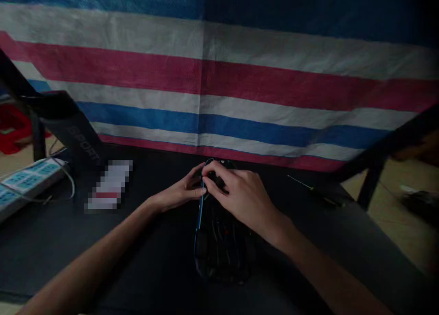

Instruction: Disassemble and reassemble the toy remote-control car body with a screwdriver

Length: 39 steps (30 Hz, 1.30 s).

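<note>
A black handheld device [219, 242] with a blue edge lies lengthwise on the dark table [103, 260]. Its inside looks exposed, but the dim light hides detail. My left hand [181, 191] rests against the device's far left edge, fingers curled and pinching that blue rim. My right hand [236, 191] lies over the device's far end, fingers bent and pressed onto it. Whether either hand holds a small part is hidden.
A thin screwdriver [315, 191] lies on the table to the right. A white power strip [27, 182] with cables sits at the left edge, beside a black stand [78, 141] and a blurred white card [109, 187]. A striped tarp [219, 77] hangs behind.
</note>
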Tool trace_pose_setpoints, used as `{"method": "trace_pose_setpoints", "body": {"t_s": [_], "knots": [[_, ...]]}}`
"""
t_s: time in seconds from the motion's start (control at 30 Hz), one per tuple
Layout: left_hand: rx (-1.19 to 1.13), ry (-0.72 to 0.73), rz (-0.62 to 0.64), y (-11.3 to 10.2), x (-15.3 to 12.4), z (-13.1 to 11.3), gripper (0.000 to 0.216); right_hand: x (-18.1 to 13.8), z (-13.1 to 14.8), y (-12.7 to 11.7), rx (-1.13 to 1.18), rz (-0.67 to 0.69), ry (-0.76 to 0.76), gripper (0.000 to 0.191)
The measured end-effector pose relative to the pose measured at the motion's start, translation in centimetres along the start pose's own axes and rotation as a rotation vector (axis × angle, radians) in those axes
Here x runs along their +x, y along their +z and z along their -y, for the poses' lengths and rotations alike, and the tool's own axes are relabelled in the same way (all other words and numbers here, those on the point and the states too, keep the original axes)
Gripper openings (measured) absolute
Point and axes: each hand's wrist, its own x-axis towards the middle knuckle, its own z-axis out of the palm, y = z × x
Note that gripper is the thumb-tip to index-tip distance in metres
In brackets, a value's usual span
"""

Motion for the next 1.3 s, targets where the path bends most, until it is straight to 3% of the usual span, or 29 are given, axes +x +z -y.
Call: {"method": "trace_pose_setpoints", "body": {"t_s": [0.13, 0.27, 0.5, 0.57, 0.7, 0.8, 0.97, 1.1, 1.2, 1.3], "knots": [[0.001, -0.042, -0.046, -0.1, -0.2, -0.1, 0.109, -0.1, -0.2, 0.2, -0.12, -0.033, 0.155, 0.026], [-0.015, -0.08, -0.027, 0.1, -0.4, -0.7, 0.108, 0.4, -1.4, 0.4, 0.024, -0.044, 0.214, 0.026], [0.113, -0.021, -0.025, -0.5, -0.3, -0.9, 0.104, -1.3, -8.4, -0.2, 0.411, -0.214, 0.263, 0.021], [0.147, -0.013, -0.024, -0.6, -0.2, -0.7, 0.102, -3.1, -10.6, -0.2, 0.406, -0.111, 0.305, 0.018], [0.195, -0.001, -0.031, -0.8, -0.1, -0.7, 0.099, -6.4, -12.3, 0.8, 0.344, 0.364, 0.329, 0.018], [0.235, -0.005, -0.049, -0.8, -0.1, -0.9, 0.1, -7.3, -11.1, 2.1, 0.13, 0.45, 0.396, 0.022], [0.275, -0.01, -0.12, -1.4, -0.3, -1.2, 0.098, -7.3, -9.7, 3.6, -0.08, 0.42, 0.492, 0.034], [0.363, 0.077, -0.262, -2.4, -0.1, -1.2, 0.071, -7.5, -11.9, 4.2, 0.053, 0.271, 0.467, 0.032], [0.691, 0.189, -0.329, -2.9, 0.2, -1.0, 0.041, -7.3, -14.0, 5.2, 0.275, 0.081, 0.408, 0.026], [1.054, 0.19, -0.291, -2.7, 0.4, -0.8, 0.026, -6.8, -15.1, 6.5, 0.293, -0.007, 0.422, 0.029]]}}
